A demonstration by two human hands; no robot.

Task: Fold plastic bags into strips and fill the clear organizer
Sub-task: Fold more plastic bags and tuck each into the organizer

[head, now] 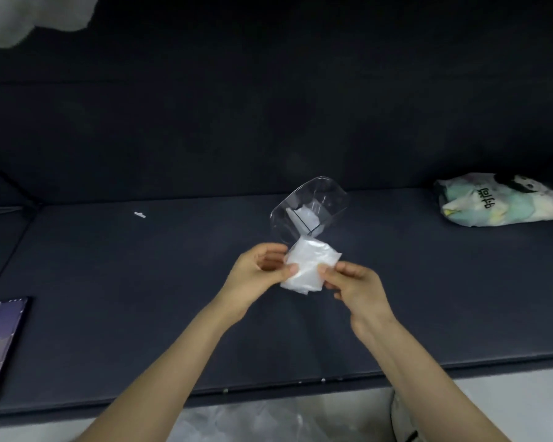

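The left hand (262,266) and the right hand (355,285) hold a white, translucent plastic bag (310,266) between them, lifted just above the dark sofa seat (141,282). The fingers (288,271) of each hand pinch one side edge, thumbs on top. The bag is already folded down to a thick pad, not yet a narrow strip.

To do this step well, I judge the hands should bring one side edge over to the other, keep the edges lined up, and press the crease flat so no air is trapped in the slippery layers. A loose fold would likely spring open.

The pad is a little longer than it is wide. Its long axis runs away from the person, with the far end leaning slightly right. That far end points at the clear organizer (332,202), which sits tilted just behind the bag with its mouth turned up. A white folded piece lies inside it.

A purple phone (0,339) lies well apart at the left, and a printed bag (492,202) at the far right.
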